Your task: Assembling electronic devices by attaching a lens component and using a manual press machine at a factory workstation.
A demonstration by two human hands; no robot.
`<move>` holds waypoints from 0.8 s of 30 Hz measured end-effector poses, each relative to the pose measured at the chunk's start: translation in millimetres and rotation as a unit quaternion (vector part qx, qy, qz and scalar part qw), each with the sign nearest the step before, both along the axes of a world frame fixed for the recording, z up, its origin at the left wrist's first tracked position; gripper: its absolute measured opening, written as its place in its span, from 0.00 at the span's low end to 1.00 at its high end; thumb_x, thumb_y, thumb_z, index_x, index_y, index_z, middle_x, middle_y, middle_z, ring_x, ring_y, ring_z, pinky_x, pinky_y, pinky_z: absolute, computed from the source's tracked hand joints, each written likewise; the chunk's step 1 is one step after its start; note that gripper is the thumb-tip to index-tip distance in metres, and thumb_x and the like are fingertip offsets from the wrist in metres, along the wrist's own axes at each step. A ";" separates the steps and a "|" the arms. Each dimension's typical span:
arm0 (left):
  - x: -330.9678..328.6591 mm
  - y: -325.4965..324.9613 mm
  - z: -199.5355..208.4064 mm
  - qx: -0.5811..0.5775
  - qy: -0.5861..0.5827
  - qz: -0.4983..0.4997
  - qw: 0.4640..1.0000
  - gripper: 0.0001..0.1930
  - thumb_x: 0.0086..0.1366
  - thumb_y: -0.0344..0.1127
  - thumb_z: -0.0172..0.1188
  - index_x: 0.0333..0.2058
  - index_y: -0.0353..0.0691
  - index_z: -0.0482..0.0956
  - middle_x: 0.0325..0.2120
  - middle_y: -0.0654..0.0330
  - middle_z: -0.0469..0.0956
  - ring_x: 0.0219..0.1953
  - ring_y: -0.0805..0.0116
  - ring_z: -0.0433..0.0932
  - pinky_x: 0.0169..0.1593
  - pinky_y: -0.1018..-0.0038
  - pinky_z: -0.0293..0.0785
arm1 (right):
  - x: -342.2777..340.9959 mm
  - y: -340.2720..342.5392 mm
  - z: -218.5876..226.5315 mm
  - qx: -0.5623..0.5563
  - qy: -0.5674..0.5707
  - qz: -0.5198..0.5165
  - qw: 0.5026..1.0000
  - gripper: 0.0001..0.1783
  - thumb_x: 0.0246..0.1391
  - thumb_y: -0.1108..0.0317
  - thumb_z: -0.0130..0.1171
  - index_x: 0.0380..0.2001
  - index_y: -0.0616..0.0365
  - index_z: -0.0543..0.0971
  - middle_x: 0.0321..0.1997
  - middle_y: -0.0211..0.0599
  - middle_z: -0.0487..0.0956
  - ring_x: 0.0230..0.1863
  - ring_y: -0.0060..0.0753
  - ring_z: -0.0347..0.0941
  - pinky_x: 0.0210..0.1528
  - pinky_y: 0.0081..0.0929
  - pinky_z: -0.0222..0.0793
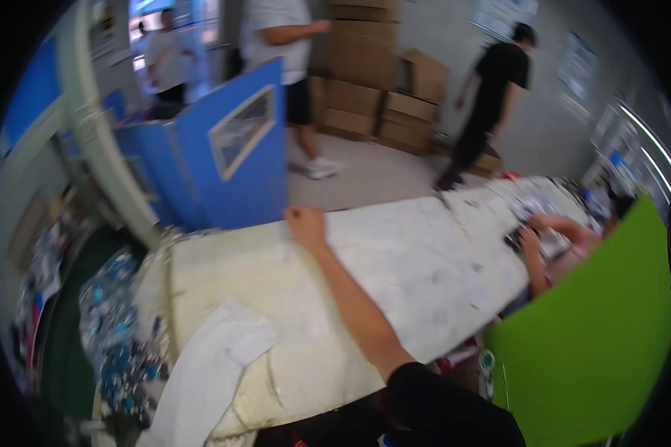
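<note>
1. Table [395, 261], white-topped and scuffed, stretching right across the middle of my view; and out at its far edge is my right hand [306, 225], the bare forearm reaching over the top from a black sleeve [447, 410];
2. The fingers look curled in toward the palm, though blurred; whether they clamp on the edge or on anything else, I cannot tell;
3. Just left of that hand, up stands a blue panel [253, 186] with a framed window [242, 130]; knuckles touching it or just beside it, I cannot say;
4. Down on the near left, a white cloth [209, 365] drapes over the table; farther left, a heap of clear and blue plastic pieces [108, 305];
5. Over to the right, a co-worker's hands [533, 235] at a small dark object [513, 238]; nearer me, a bright green panel [589, 328];
6. Across the floor, stacked cardboard boxes [361, 52]; right of them, a person in black [499, 82]; left of them, a person in a white top [287, 45].
</note>
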State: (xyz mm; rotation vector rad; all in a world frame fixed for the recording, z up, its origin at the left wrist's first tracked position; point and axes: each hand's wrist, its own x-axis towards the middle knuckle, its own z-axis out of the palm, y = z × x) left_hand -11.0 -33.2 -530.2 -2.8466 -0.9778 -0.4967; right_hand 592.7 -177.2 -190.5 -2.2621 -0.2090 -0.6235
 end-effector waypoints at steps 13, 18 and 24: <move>6.6 -7.3 37.3 -0.275 0.103 0.137 0.946 0.26 0.57 0.55 0.48 0.16 0.36 0.76 0.17 0.47 0.75 0.23 0.48 0.75 0.28 0.57 0.70 | -10.2 -9.5 10.5 -0.035 0.035 0.005 0.999 0.15 0.50 0.56 0.50 0.26 0.53 0.80 0.25 0.37 0.78 0.32 0.42 0.73 0.46 0.37 0.58; 21.2 -15.5 58.6 -0.252 0.094 0.178 0.947 0.27 0.57 0.55 0.49 0.13 0.36 0.76 0.15 0.45 0.74 0.21 0.44 0.75 0.28 0.56 0.71 | -6.4 -13.0 11.9 -0.048 0.053 -0.013 0.997 0.15 0.50 0.56 0.49 0.27 0.53 0.80 0.26 0.37 0.79 0.33 0.42 0.73 0.48 0.36 0.57; 23.8 -11.8 64.9 -0.306 0.106 0.217 0.921 0.26 0.57 0.54 0.47 0.17 0.34 0.78 0.20 0.43 0.76 0.25 0.44 0.76 0.33 0.55 0.72 | -4.0 -11.4 11.8 -0.056 0.060 -0.013 0.997 0.15 0.50 0.55 0.50 0.27 0.52 0.80 0.28 0.37 0.79 0.34 0.41 0.73 0.48 0.37 0.57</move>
